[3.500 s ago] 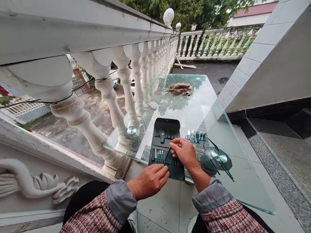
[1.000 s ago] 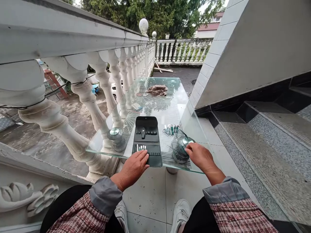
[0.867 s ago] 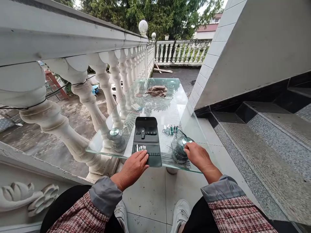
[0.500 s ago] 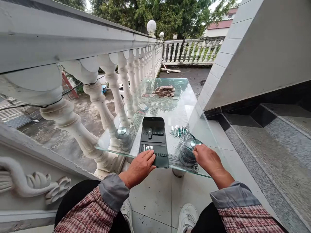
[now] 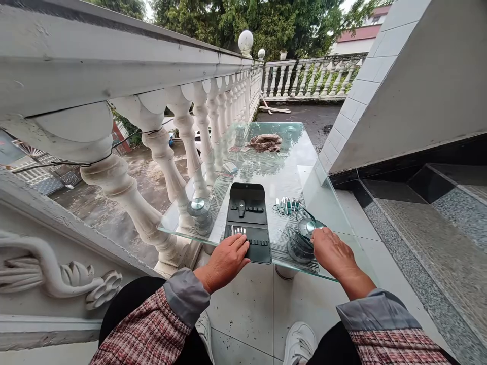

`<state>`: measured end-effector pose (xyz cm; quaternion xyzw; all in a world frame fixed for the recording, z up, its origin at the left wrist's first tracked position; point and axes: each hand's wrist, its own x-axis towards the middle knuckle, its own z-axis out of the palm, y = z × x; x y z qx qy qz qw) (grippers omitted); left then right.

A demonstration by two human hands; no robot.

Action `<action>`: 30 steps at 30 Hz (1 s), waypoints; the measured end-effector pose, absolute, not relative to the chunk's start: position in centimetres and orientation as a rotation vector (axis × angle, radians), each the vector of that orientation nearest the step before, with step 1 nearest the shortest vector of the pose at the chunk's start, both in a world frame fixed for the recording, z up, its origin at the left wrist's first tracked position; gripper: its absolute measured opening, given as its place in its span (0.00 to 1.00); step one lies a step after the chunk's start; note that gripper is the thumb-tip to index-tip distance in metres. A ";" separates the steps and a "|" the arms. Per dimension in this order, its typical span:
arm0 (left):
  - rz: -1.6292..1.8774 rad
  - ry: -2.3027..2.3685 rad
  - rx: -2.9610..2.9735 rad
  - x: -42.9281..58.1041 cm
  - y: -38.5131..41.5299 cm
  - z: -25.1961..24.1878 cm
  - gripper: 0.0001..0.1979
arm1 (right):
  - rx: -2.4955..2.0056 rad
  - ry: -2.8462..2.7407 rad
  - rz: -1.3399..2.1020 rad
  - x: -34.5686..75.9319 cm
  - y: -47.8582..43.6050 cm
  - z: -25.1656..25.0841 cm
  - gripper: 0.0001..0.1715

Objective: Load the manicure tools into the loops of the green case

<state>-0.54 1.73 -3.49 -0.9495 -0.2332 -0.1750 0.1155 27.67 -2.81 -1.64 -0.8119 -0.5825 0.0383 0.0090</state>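
Note:
A black folding case lies unfolded on the glass table, with slots and loops across its inside. Several slim silver tools sit in its lower left loops. My left hand lies flat over the case's lower left part, fingers stretched out. At the table's right front my right hand is closed, fingertips down at the glass beside thin dark tools; what it pinches is too small to make out. Above it lie several small silver and green pieces, seemingly nail clippers.
Round metal-topped supports show under the glass, one at left. A crumpled brown cloth and small cards lie farther back. A white balustrade borders the left; stone steps rise at the right.
The whole view has shifted a little, so things appear farther right. My left hand stays on the case, and my right hand stays by the thin tools at the table's right front.

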 end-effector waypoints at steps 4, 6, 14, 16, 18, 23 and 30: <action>-0.510 -0.668 -2.774 -0.5 1.7 -3.2 0.19 | -2.601 -1.809 0.093 27.2 -2.9 -1.7 0.16; -0.528 -0.668 -2.780 -0.5 1.8 -3.2 0.18 | -2.578 -1.718 0.145 27.4 -2.8 -1.8 0.15; -0.533 -0.646 -2.769 -0.6 2.2 -3.9 0.17 | -1.928 -0.901 0.406 31.9 -2.4 -1.1 0.08; -0.525 -0.646 -2.764 -0.5 2.2 -3.9 0.18 | -1.820 -0.826 0.421 32.3 -2.7 -0.6 0.10; -0.512 -0.644 -2.759 -0.5 2.2 -4.0 0.18 | -1.591 -0.699 0.499 32.1 -2.9 -0.2 0.15; -0.492 -0.651 -2.755 -0.5 2.0 -4.0 0.18 | -1.194 -0.511 0.756 30.3 -2.8 0.4 0.26; -0.489 -0.665 -2.744 -0.6 1.4 -3.4 0.21 | -1.248 -0.609 0.936 26.4 -1.3 0.2 0.21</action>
